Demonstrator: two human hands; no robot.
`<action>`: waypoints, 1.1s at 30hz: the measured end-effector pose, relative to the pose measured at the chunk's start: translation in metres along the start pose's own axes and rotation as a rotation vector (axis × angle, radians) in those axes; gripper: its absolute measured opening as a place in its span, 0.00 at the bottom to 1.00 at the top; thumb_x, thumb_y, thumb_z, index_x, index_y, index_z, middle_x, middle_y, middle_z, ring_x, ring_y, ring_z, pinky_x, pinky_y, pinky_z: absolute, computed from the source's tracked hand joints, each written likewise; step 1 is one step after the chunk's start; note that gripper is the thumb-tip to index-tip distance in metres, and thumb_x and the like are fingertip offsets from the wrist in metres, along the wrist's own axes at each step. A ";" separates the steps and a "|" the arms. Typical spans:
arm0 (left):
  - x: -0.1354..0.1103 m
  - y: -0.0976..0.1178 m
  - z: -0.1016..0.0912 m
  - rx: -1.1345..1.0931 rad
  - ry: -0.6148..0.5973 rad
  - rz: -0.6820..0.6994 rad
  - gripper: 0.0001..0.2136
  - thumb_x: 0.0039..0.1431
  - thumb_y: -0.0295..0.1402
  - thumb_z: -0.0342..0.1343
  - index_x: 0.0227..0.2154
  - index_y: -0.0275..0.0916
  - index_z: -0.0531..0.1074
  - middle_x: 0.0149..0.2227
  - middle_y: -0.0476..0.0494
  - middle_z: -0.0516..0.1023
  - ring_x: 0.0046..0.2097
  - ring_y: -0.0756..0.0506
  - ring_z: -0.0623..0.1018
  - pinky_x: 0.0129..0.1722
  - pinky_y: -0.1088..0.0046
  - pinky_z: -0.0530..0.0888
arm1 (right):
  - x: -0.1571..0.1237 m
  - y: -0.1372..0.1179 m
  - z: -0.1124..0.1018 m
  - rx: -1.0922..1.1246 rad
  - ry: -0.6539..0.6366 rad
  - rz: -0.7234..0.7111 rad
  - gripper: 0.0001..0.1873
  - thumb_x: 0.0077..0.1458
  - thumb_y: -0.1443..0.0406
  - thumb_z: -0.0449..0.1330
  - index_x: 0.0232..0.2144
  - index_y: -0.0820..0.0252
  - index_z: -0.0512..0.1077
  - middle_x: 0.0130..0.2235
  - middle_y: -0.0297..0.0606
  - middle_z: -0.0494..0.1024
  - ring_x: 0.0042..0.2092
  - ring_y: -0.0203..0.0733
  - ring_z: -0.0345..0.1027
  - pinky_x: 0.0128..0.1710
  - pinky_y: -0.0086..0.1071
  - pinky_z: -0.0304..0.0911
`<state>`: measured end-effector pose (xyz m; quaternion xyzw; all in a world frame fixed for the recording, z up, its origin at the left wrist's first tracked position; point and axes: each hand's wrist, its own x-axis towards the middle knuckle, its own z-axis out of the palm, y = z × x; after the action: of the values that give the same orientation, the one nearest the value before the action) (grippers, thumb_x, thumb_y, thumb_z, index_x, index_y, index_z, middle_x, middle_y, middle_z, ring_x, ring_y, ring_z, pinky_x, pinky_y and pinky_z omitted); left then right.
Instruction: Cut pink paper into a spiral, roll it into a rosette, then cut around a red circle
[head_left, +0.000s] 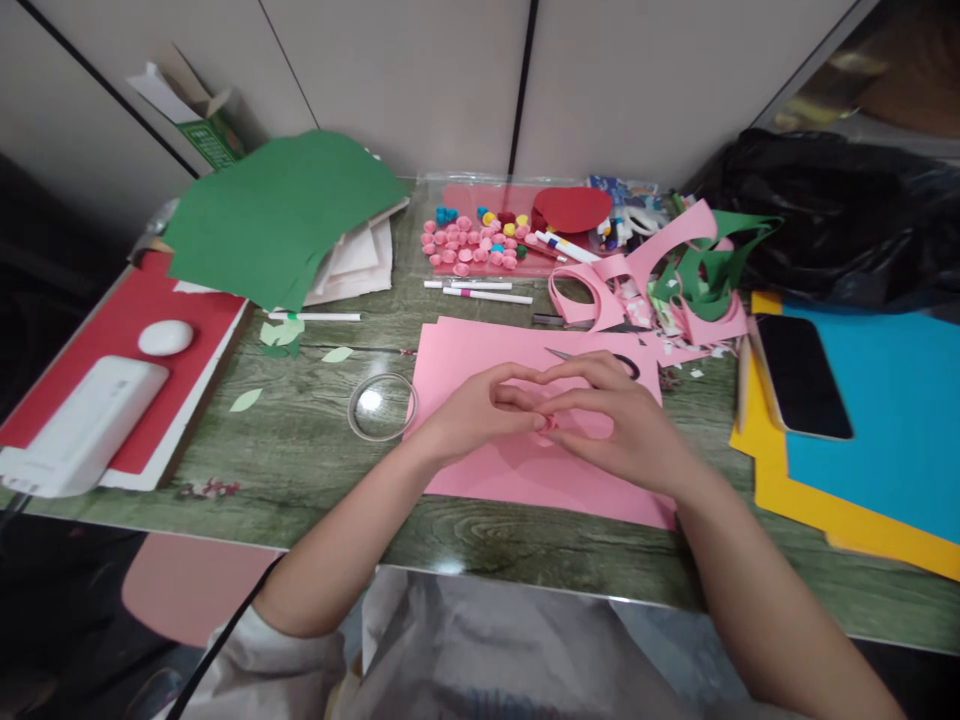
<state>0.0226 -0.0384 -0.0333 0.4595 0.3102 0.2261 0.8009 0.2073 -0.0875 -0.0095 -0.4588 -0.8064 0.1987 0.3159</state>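
Observation:
Over the pink paper sheets (pixel 480 470) in the middle of the table, my left hand (pixel 487 405) and my right hand (pixel 626 415) meet at the fingertips. Between them they pinch a small piece of pink paper (pixel 550 424), mostly covered by the fingers; it looks curled. Just behind my right hand lie scissors (pixel 628 366), their handles partly hidden by it. A roll of tape (pixel 382 407) rests left of the pink sheets. Several small pink paper rolls (pixel 461 240) sit at the back on clear plastic, with a few blue, yellow and red ones.
Pink and green paper scraps (pixel 675 270) heap at the back right. A phone (pixel 802 375) lies on blue paper (pixel 885 400) at right. Green paper (pixel 277 210), a white power bank (pixel 90 425) and a white case (pixel 165 338) occupy the left. Pens (pixel 487 296) lie behind the sheets.

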 end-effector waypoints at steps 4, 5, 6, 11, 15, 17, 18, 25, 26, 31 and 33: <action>0.000 -0.002 0.002 0.026 0.050 0.055 0.18 0.46 0.27 0.63 0.42 0.37 0.69 0.32 0.44 0.79 0.37 0.47 0.78 0.42 0.67 0.71 | 0.000 -0.001 0.003 -0.074 0.053 0.003 0.05 0.50 0.69 0.62 0.31 0.53 0.74 0.44 0.37 0.75 0.48 0.47 0.63 0.47 0.45 0.61; 0.000 -0.002 0.003 0.000 0.058 0.059 0.18 0.46 0.26 0.63 0.42 0.37 0.69 0.32 0.45 0.79 0.37 0.47 0.78 0.43 0.66 0.70 | -0.001 -0.001 0.003 -0.096 0.070 0.004 0.06 0.50 0.69 0.62 0.31 0.53 0.74 0.45 0.37 0.75 0.48 0.47 0.63 0.47 0.45 0.61; 0.001 -0.003 0.004 -0.032 0.065 0.060 0.18 0.46 0.26 0.63 0.42 0.37 0.69 0.32 0.45 0.79 0.37 0.47 0.78 0.43 0.66 0.70 | -0.001 -0.001 0.004 -0.120 0.086 0.002 0.06 0.49 0.69 0.62 0.31 0.53 0.74 0.45 0.37 0.75 0.47 0.47 0.62 0.47 0.45 0.60; 0.001 -0.004 0.005 -0.224 0.085 0.029 0.19 0.44 0.23 0.63 0.41 0.36 0.71 0.33 0.45 0.79 0.36 0.49 0.77 0.43 0.68 0.69 | -0.002 0.000 0.009 -0.265 0.191 -0.019 0.07 0.49 0.69 0.62 0.32 0.53 0.73 0.44 0.36 0.76 0.46 0.47 0.63 0.46 0.45 0.59; 0.001 -0.003 0.007 -0.331 0.100 -0.017 0.18 0.43 0.23 0.64 0.40 0.37 0.72 0.33 0.46 0.79 0.36 0.49 0.77 0.43 0.70 0.68 | -0.002 0.002 0.013 -0.328 0.281 -0.049 0.07 0.48 0.68 0.63 0.32 0.52 0.72 0.42 0.35 0.77 0.45 0.47 0.64 0.45 0.45 0.58; 0.001 -0.003 0.009 -0.351 0.106 -0.036 0.18 0.43 0.22 0.64 0.40 0.37 0.72 0.33 0.46 0.79 0.36 0.50 0.77 0.42 0.70 0.67 | -0.003 0.003 0.016 -0.340 0.315 -0.053 0.08 0.48 0.68 0.63 0.32 0.52 0.71 0.41 0.35 0.77 0.45 0.47 0.64 0.44 0.45 0.58; 0.001 -0.003 0.010 -0.352 0.108 -0.034 0.18 0.43 0.22 0.64 0.39 0.37 0.72 0.33 0.46 0.79 0.36 0.50 0.77 0.42 0.71 0.67 | -0.004 0.003 0.018 -0.345 0.332 -0.052 0.08 0.48 0.68 0.63 0.32 0.52 0.71 0.41 0.35 0.77 0.45 0.47 0.64 0.44 0.45 0.58; 0.001 0.000 0.007 -0.296 0.105 -0.010 0.17 0.43 0.22 0.63 0.39 0.37 0.72 0.29 0.49 0.78 0.33 0.51 0.76 0.39 0.72 0.67 | -0.003 0.001 0.015 -0.184 0.245 0.027 0.08 0.49 0.67 0.63 0.34 0.52 0.72 0.41 0.36 0.76 0.46 0.46 0.63 0.46 0.44 0.59; 0.001 0.000 0.005 -0.282 0.079 -0.016 0.18 0.43 0.22 0.63 0.40 0.37 0.72 0.29 0.49 0.78 0.33 0.51 0.76 0.39 0.72 0.68 | -0.002 0.001 0.012 -0.138 0.204 0.041 0.08 0.49 0.67 0.63 0.35 0.52 0.72 0.42 0.37 0.75 0.46 0.46 0.63 0.47 0.43 0.60; -0.001 0.003 0.000 -0.173 -0.031 -0.064 0.18 0.42 0.22 0.63 0.40 0.37 0.71 0.29 0.48 0.77 0.33 0.50 0.76 0.39 0.70 0.69 | 0.001 -0.002 0.001 -0.014 0.051 0.060 0.10 0.49 0.69 0.62 0.35 0.51 0.74 0.44 0.37 0.73 0.47 0.46 0.62 0.48 0.43 0.60; -0.001 0.004 -0.001 -0.090 -0.043 -0.060 0.18 0.42 0.22 0.63 0.39 0.36 0.71 0.29 0.48 0.76 0.33 0.50 0.76 0.39 0.70 0.69 | 0.000 -0.002 0.000 -0.009 0.007 0.039 0.09 0.49 0.69 0.61 0.34 0.51 0.74 0.44 0.37 0.73 0.48 0.46 0.62 0.48 0.44 0.60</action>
<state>0.0209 -0.0368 -0.0303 0.4182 0.2963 0.2058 0.8336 0.2059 -0.0881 -0.0085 -0.4767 -0.7969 0.1996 0.3127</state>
